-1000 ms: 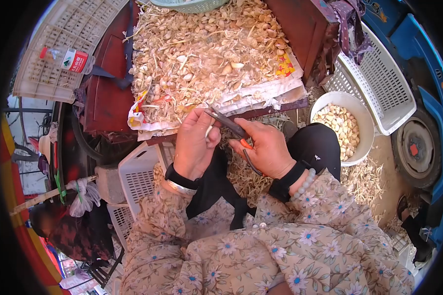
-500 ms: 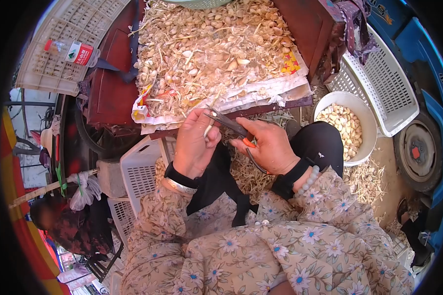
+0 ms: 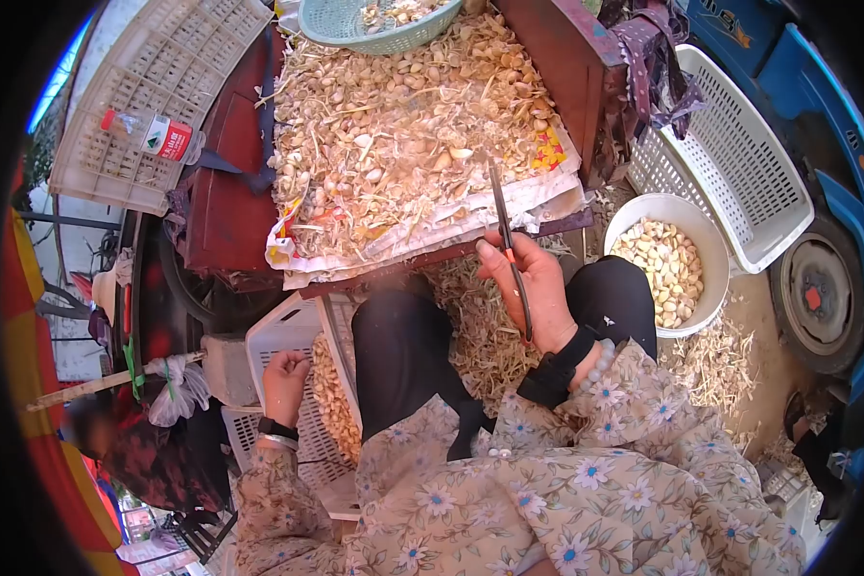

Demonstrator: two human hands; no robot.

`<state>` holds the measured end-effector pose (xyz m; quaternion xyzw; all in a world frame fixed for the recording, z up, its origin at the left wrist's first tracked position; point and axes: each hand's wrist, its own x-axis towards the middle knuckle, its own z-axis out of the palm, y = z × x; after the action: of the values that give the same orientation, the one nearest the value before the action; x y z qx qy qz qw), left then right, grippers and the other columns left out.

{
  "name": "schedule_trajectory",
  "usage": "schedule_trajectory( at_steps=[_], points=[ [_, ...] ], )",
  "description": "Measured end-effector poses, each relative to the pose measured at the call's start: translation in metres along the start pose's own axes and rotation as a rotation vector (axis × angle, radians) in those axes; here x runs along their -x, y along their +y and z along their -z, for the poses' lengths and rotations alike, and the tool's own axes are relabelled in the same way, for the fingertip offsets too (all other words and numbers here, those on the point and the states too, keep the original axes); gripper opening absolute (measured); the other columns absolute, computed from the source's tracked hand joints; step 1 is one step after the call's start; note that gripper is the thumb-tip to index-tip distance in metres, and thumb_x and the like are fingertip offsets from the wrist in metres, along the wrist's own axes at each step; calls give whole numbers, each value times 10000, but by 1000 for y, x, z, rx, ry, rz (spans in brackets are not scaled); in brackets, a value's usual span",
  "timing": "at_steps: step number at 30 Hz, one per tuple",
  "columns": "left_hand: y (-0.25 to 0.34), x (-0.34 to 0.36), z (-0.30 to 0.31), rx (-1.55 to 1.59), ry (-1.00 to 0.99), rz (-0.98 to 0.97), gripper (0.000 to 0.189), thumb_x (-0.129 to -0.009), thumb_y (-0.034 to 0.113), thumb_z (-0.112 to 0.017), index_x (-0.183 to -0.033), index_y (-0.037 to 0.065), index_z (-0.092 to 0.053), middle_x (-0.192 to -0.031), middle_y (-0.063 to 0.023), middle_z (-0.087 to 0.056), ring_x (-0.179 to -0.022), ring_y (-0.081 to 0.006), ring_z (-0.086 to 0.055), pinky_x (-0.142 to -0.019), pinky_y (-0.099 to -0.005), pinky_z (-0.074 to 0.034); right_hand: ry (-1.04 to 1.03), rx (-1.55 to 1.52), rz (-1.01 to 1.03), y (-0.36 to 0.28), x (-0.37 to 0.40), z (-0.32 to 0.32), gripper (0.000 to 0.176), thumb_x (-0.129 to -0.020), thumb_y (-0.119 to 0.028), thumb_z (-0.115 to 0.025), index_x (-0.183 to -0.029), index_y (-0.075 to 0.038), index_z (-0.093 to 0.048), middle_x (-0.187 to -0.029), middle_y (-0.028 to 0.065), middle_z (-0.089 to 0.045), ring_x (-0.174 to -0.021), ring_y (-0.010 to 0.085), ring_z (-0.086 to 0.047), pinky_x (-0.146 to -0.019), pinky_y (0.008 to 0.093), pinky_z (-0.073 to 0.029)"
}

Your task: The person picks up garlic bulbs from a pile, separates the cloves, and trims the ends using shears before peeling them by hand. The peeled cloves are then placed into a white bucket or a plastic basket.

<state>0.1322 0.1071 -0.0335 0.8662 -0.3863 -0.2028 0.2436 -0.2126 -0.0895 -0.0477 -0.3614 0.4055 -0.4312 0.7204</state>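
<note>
My right hand (image 3: 540,288) is closed round a pair of dark scissors (image 3: 500,197) with orange on the handles. The blades point up, in front of the heap's near edge. At the left, my left hand (image 3: 284,388) hangs over a white slatted crate (image 3: 269,336) beside my knee. Its fingers are curled, and what they hold, if anything, is hidden. Garlic cloves (image 3: 334,403) lie in the crate's right part. Ahead of both hands, loose garlic cloves and dry skins (image 3: 403,144) cover a sheet-lined table.
A teal basket (image 3: 379,38) sits on the far side of the heap. To the right stand a white bucket (image 3: 648,322) of garlic cloves, a white crate (image 3: 739,163) and a blue vehicle's wheel (image 3: 816,296). A plastic bottle (image 3: 154,134) lies on a crate at upper left. Another person (image 3: 158,442) is at lower left.
My left hand has left the scissors' tips, where it held a pale garlic piece, and moved down-left to the crate. The scissors now point more upright. The view has shifted slightly.
</note>
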Motion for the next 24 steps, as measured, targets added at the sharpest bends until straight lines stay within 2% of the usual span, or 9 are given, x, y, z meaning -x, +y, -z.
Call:
schedule_trajectory(
  at_steps=[3, 5, 6, 9, 13, 15, 18, 22, 24],
  points=[
    [-48, 1, 29, -615, 97, -136, 132, -772, 94, -636, -875, 12, -644, -793, -45, -634, -756, -156, -595, -705, -257, -473, 10, -56, -37, -4, 0, 2, 288, -855, -222, -634, -1021, 4, -568, -791, -7, -561, -708, 55, -524, -642, 193, -439],
    [-37, -18, 24, -309, 125, -145, 157, -792, 72, -611, -929, 1, -642, -897, -71, -639, -793, -148, -602, -712, -255, -477, 2, -54, -29, 0, -1, 1, 280, -855, -215, -633, -1013, 7, -566, -795, -3, -563, -707, 57, -528, -643, 195, -443],
    [20, -24, 9, -107, 103, -85, 155, -800, 69, -606, -934, -2, -640, -900, -67, -634, -789, -134, -598, -696, -243, -477, -1, -44, -22, 0, -2, 0, 277, -856, -212, -631, -1010, 8, -565, -796, -2, -565, -707, 59, -530, -642, 196, -444],
    [111, -70, -49, 282, 7, -312, 151, -832, 67, -579, -955, -2, -635, -798, -26, -618, -726, -77, -583, -613, -215, -470, 2, -30, -12, 1, -5, -2, 268, -857, -205, -627, -1003, 10, -562, -799, 2, -570, -705, 63, -537, -641, 197, -446],
    [201, -135, -126, 72, -154, -551, 197, -837, 94, -597, -1007, -2, -624, -828, -46, -629, -688, -96, -594, -590, -236, -486, 29, -18, -13, 5, -9, 4, 263, -856, -190, -623, -1003, 19, -561, -804, 7, -576, -701, 66, -544, -639, 199, -448],
    [224, -156, -154, -30, -118, -519, 214, -761, 125, -632, -957, 41, -658, -807, -156, -651, -746, -273, -637, -685, -343, -495, 44, 1, 2, 4, -10, 6, 263, -855, -183, -622, -1009, 21, -560, -804, 7, -575, -699, 64, -541, -637, 197, -448],
    [231, -169, -171, -409, -24, -625, 227, -732, 113, -635, -951, 56, -647, -796, -157, -645, -759, -307, -624, -699, -368, -491, 55, -44, -32, 4, -11, 6, 262, -852, -171, -624, -1014, 23, -557, -800, 7, -572, -703, 61, -537, -638, 194, -445],
    [220, -167, -163, -356, -118, -583, 205, -717, 63, -600, -921, 54, -590, -751, -167, -615, -728, -340, -600, -658, -399, -472, 31, -60, -39, 6, -11, 3, 262, -848, -161, -627, -1016, 27, -554, -798, 6, -568, -707, 59, -531, -639, 191, -442],
    [209, -165, -156, -313, -79, -599, 187, -712, 73, -627, -889, 37, -583, -722, -124, -607, -675, -260, -590, -634, -341, -469, 25, -81, -70, 5, -11, 2, 263, -845, -155, -629, -1017, 29, -553, -799, 7, -568, -708, 59, -530, -640, 190, -441]
  ],
)
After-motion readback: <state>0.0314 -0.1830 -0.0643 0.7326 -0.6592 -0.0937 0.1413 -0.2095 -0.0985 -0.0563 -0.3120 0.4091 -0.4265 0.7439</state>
